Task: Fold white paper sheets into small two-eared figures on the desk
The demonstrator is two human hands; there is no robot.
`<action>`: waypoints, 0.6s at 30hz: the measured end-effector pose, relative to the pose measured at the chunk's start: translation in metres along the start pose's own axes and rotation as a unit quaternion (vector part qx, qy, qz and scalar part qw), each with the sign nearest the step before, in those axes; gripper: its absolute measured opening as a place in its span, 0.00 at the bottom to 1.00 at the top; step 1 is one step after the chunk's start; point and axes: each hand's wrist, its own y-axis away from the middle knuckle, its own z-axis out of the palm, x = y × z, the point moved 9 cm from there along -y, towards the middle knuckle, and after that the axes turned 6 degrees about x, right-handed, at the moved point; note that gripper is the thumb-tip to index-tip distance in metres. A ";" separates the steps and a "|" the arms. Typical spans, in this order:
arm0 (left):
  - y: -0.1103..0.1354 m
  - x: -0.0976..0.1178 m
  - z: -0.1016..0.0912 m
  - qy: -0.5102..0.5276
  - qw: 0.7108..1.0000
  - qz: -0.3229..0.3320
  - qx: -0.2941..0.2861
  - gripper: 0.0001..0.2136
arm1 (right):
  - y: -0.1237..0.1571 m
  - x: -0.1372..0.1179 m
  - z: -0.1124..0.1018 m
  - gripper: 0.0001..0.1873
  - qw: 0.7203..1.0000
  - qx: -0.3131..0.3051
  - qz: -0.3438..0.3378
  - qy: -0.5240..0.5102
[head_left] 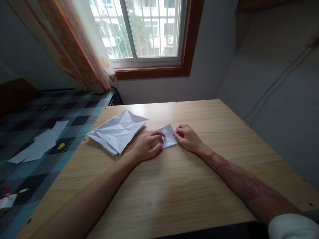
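A small folded sheet of white paper [168,135] lies on the wooden table between my two hands. My left hand [149,144] is at its left side, fingers curled and pressed onto the paper, hiding that edge. At the right edge, my right hand [186,136] pinches the paper between thumb and fingertips. Just beyond my left hand is a stack of creased white paper sheets [122,127], the top one marked with crossing fold lines.
The wooden table [159,192] stands below a window [152,30]. To the left is a bed with a checked cover [82,103], holding white paper pieces [42,141]. A dark object [219,231] shows at the near edge. Walls bound the back and right.
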 end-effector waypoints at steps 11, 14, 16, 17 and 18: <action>-0.004 -0.003 -0.002 -0.007 0.999 -0.023 0.024 0.18 | -0.001 0.008 0.009 0.21 0.996 -0.053 0.025 -0.073; -0.003 -0.005 -0.001 0.004 0.999 -0.028 0.019 0.15 | 0.000 0.009 0.009 0.21 0.996 -0.055 0.025 -0.073; -0.003 -0.007 0.000 0.025 0.999 -0.033 0.016 0.13 | -0.001 0.009 0.009 0.22 0.996 -0.056 0.023 -0.072; -0.003 -0.008 0.000 0.033 0.999 -0.036 0.017 0.12 | -0.001 0.008 0.009 0.22 0.996 -0.057 0.021 -0.071; -0.003 -0.010 -0.001 0.036 0.998 -0.038 0.022 0.09 | -0.001 0.007 0.009 0.22 0.996 -0.059 0.019 -0.070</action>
